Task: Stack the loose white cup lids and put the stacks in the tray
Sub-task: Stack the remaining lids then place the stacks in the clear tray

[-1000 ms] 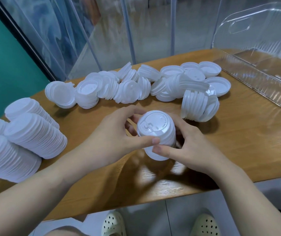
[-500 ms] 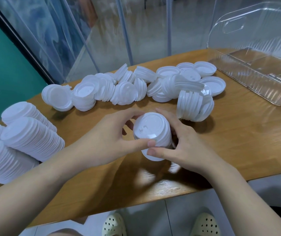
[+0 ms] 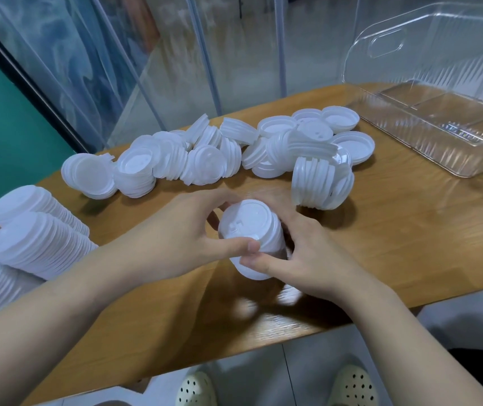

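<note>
White cup lids (image 3: 281,148) on a honey-brown wood-grain worktop (image 3: 410,230); a clear ribbed tray (image 3: 439,136) at 2 o'clock, teal wall (image 3: 5,127) at 9 o'clock.

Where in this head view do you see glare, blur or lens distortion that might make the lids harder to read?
Head view: glare streaks the clear tray and the glass behind; bright reflections lie on the table below the hands; the wide lens bows the table edge. The left hand and right hand hold a lid stack that is slightly soft, and the white lids wash out.
</note>
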Tool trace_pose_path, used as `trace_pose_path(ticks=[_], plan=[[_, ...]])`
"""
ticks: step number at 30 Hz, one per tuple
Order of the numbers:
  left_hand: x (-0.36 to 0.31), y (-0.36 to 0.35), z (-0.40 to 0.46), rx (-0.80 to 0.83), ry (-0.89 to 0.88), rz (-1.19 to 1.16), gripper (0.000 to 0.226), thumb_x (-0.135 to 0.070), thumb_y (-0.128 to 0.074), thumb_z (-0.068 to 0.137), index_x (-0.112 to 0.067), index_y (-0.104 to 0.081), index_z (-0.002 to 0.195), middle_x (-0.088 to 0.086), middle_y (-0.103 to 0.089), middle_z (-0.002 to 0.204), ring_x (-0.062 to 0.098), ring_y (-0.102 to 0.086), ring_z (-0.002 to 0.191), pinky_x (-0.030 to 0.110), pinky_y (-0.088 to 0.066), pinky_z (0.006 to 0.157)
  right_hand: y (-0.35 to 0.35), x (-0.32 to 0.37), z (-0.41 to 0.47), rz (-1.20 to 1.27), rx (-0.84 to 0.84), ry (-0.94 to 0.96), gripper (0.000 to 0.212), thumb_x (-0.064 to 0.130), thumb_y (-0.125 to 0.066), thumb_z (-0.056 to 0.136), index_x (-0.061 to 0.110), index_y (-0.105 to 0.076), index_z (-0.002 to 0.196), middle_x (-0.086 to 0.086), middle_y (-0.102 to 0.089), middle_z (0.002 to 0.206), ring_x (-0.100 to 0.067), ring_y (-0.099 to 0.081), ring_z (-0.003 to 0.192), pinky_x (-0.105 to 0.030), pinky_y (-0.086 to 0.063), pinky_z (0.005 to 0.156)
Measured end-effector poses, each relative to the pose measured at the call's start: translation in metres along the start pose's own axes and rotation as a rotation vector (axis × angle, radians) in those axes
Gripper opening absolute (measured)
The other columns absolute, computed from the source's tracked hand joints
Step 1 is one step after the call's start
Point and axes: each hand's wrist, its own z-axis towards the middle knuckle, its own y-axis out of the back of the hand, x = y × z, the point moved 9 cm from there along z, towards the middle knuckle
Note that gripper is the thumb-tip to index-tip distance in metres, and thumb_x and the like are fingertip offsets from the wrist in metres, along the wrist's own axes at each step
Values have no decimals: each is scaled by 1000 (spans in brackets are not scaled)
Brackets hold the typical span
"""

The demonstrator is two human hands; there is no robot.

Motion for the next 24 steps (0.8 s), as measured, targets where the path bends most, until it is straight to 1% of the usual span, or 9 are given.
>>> trace_pose_path(ticks=[2,4,7,9,12,14,16,18,24], plan=[[2,3,7,38,22,16,61,-86,-59,74,-43,-63,117,-28,-66,108,-6,-59,101,20,-48,77,3,1,-1,8,-7,-5,67,59,-79,80,57,-44,137,36,-60,122,9,-56,117,-23,-48,93],[-1,12,20,25,41,-16,57,-86,-50,81,-40,-68,109,-25,-68,103,-1,-62,96,24,-49,76,4,0,-2,4,-4,-18,68,57,-80,80,59,-42,137,37,-59,122,10,-56,116,-22,-47,94],[-10,18,54,-3,48,-50,34,-62,-58,91,-33,-71,103,-18,-71,98,2,-65,89,23,-50,76,1,-5,0,-20,4,-25,78,66,-76,77,57,-36,143,32,-55,133,5,-53,124,-32,-47,105],[-19,11,79,39,48,-47,26,-51,-63,96,-28,-73,104,-14,-72,95,1,-67,87,23,-51,78,0,-7,0,-39,1,-25,87,74,-73,74,54,-31,148,30,-49,143,4,-48,131,-34,-44,110],[-22,-14,110,153,106,-81,29,-46,-63,99,-20,-74,103,-8,-75,96,7,-71,87,29,-56,82,0,-10,-1,-39,1,-33,92,75,-73,73,54,-27,150,32,-43,147,6,-43,135,-31,-40,114],[-20,-26,124,185,158,-128,28,-39,-62,101,-13,-75,103,-3,-77,100,10,-73,88,29,-57,80,0,-9,-2,-43,6,-31,93,77,-71,72,56,-24,150,30,-42,149,2,-42,137,-34,-41,114],[-19,-31,132,182,172,-164,19,-30,-64,101,-13,-74,101,-3,-76,94,9,-71,83,24,-55,72,-1,-10,-2,-54,15,-31,95,78,-71,73,57,-22,150,27,-43,149,-1,-43,138,-36,-42,114],[-20,-31,135,157,163,-198,10,-24,-67,99,-15,-72,96,-5,-74,82,6,-69,78,25,-53,73,-2,-11,-3,-53,21,-31,97,78,-72,73,55,-21,152,24,-44,149,-3,-45,138,-38,-43,113],[-21,-33,136,140,190,-255,11,-19,-71,96,-9,-73,95,-4,-69,72,1,-65,67,21,-50,70,-3,-15,-3,-51,25,-42,105,85,-67,69,52,-18,155,25,-40,153,-2,-42,142,-39,-42,115]])
